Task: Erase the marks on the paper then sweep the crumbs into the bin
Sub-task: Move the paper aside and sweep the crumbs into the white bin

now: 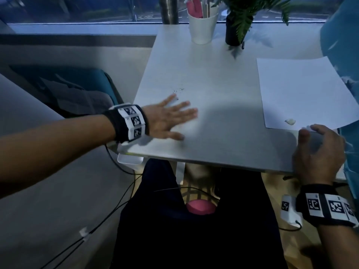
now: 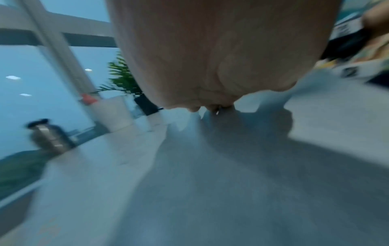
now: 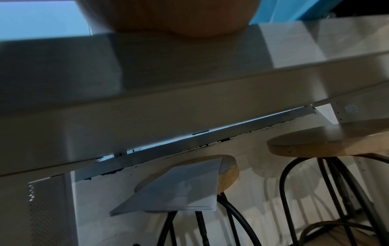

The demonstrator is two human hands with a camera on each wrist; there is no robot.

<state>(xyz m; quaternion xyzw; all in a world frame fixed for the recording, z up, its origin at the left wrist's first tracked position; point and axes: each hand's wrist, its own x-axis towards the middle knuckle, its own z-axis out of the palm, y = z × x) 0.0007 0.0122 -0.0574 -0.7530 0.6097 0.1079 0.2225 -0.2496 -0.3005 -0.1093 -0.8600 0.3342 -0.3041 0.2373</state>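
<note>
Dark eraser crumbs (image 1: 179, 90) lie scattered on the white table (image 1: 223, 78), just beyond the fingertips of my left hand (image 1: 174, 115). That hand lies flat on the table with its fingers spread and holds nothing; the left wrist view shows only its palm (image 2: 210, 58), blurred. A white paper (image 1: 303, 92) lies at the table's right side, with a small white eraser (image 1: 290, 121) near its front edge. My right hand (image 1: 318, 148) rests at the table's front right corner, fingers loosely curled, and I see nothing in it. A white bin (image 1: 129, 160) sits under the table's front left corner.
At the back of the table stand a white cup of pens (image 1: 203, 26), a potted plant (image 1: 236, 28) and a metal bottle (image 1: 168, 10). A teal chair (image 1: 77, 88) is to the left. Blue cloth (image 1: 347, 55) hangs at the right. Wooden stools (image 3: 227, 166) stand under the table.
</note>
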